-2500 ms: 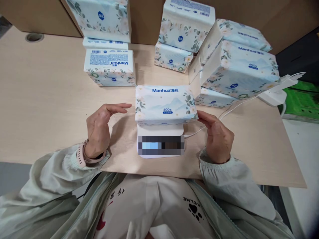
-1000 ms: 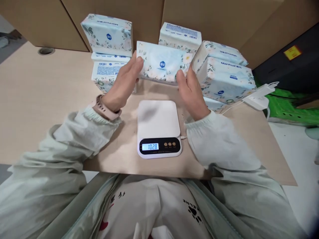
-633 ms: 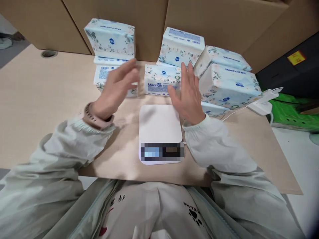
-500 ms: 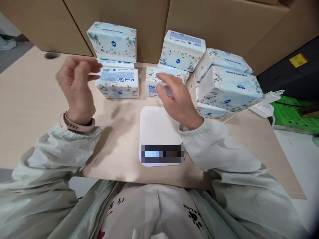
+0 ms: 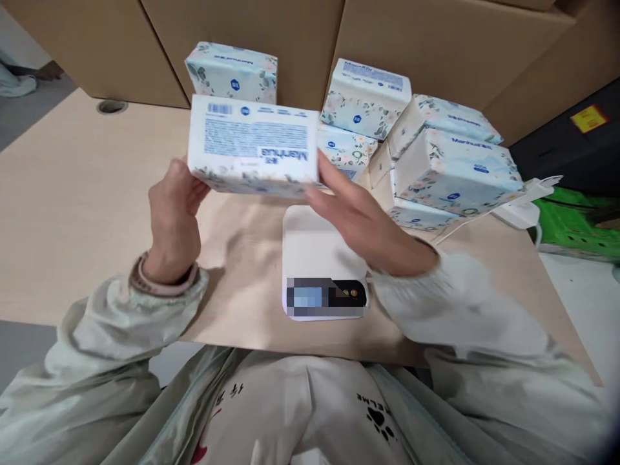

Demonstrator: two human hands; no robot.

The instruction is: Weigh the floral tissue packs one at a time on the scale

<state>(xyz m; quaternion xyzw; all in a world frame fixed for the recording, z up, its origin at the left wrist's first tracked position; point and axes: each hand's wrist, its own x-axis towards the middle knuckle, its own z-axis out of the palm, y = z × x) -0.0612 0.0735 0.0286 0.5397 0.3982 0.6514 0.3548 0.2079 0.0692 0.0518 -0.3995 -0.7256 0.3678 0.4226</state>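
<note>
A pack of tissues, white and pale blue with flowers and printed text, is held up off the table between my two hands. My left hand grips its left end, with the fingers partly hidden behind and under it. At the right end, my right hand presses thumb and fingers against the pack. Below and to the right lies a white kitchen scale, its display blurred out, with my right forearm over its right edge. Behind the held pack stands another tissue pack, partly covered by it.
More tissue packs are stacked at the back and on the right. Large cardboard boxes line the table's rear edge. A white power strip with a cable sits at the right, beside a green crate.
Both hands have closed on the front-left tissue pack and lifted it toward me. My right hand has come away from the pack behind the scale. The view has shifted slightly.
</note>
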